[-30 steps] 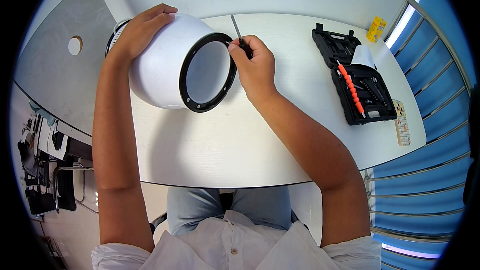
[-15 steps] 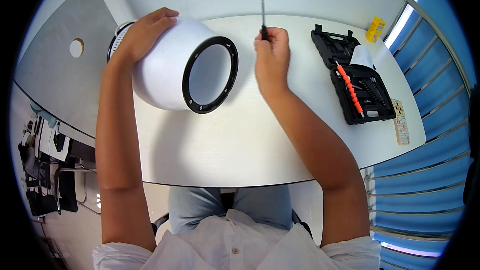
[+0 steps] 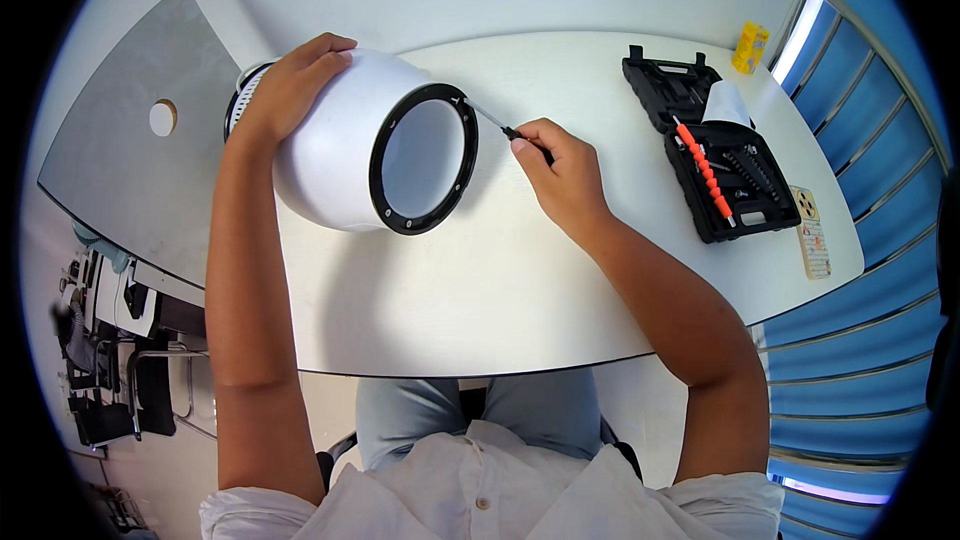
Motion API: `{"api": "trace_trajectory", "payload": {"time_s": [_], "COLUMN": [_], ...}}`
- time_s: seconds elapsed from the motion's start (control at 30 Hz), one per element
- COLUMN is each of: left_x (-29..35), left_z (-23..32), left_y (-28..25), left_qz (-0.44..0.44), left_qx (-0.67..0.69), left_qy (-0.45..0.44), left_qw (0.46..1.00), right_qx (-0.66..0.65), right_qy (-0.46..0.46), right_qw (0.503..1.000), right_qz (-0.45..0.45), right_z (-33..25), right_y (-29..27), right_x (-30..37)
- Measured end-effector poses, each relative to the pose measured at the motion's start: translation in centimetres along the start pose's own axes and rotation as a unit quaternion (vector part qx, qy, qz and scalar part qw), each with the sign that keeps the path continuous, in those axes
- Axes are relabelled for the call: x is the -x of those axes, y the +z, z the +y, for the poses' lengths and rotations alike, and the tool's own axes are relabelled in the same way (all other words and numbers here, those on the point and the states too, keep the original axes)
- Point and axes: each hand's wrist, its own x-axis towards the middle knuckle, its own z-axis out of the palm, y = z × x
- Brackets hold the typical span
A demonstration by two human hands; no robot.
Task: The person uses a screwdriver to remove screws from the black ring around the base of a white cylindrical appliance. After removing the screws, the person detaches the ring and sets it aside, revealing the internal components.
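A white, rounded appliance housing (image 3: 325,140) lies on its side on the white table, a black ring (image 3: 378,175) with small screw holes around its round opening. Over its top left curves my left hand (image 3: 290,85), gripping it with the fingers bent over the upper side. My right hand (image 3: 565,175) is closed around the black handle of a screwdriver (image 3: 490,117). The shaft slants up to the left, and its tip is at the upper right of the ring. Whether the tip sits in a screw is too small to tell.
An open black tool case (image 3: 730,180) lies on the right, with an orange flexible shaft (image 3: 705,170) across it. Beyond are a yellow box (image 3: 750,48) and a patterned phone case (image 3: 812,245). A grey table (image 3: 120,130) adjoins at left; metal railings (image 3: 850,95) run along the right.
My right hand has tilted the screwdriver from upright to leftward and brought its tip to the black ring. My left hand stays on the housing; the whole view has shifted slightly.
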Motion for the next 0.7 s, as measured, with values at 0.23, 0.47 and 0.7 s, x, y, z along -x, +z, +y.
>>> {"api": "trace_trajectory", "payload": {"time_s": [0.23,0.47,0.7], "left_x": [0.16,0.09,0.22], "left_z": [0.08,0.00,0.22], "left_y": [0.05,0.13,0.09], "left_qz": [0.003,0.003,0.000], "left_qx": [0.005,0.013,0.015], "left_qy": [-0.006,0.000,0.003], "left_qw": [1.000,1.000,1.000], "right_qx": [0.043,0.040,0.048], "right_qy": [-0.025,-0.040,-0.056], "right_qw": [0.999,0.998,0.997], "right_qz": [0.012,0.019,0.027], "right_z": [0.20,-0.02,0.17], "right_y": [0.01,0.08,0.14], "right_x": [-0.15,-0.22,-0.23]}}
